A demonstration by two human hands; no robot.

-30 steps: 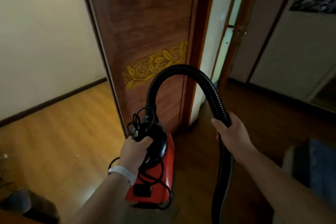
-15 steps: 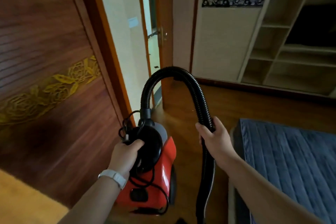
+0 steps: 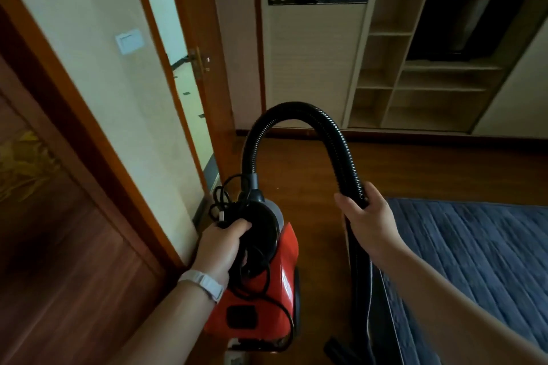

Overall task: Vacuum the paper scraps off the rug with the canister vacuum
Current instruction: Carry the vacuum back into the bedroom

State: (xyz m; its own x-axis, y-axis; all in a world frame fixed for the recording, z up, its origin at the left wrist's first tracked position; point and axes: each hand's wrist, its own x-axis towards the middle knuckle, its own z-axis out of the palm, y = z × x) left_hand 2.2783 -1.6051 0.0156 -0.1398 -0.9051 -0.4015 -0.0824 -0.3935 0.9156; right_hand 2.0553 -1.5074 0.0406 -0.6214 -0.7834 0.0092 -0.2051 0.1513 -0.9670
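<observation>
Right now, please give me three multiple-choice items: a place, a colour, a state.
1. Where does the rug lie from the canister vacuum? A) to its right B) to its left C) under it
2. What colour is the vacuum's body? A) blue B) red C) green
3. What does the right hand do? A) rests flat on the floor B) grips the hose C) holds paper
Answers: 1 A, the blue rug fills the lower right; 2 B, the body is red; 3 B, its fingers curl round the black hose.

Red canister vacuum (image 3: pixel 275 284) held aloft, black ribbed hose (image 3: pixel 296 115) arching — blue rug (image 3: pixel 474 261) at right
</observation>
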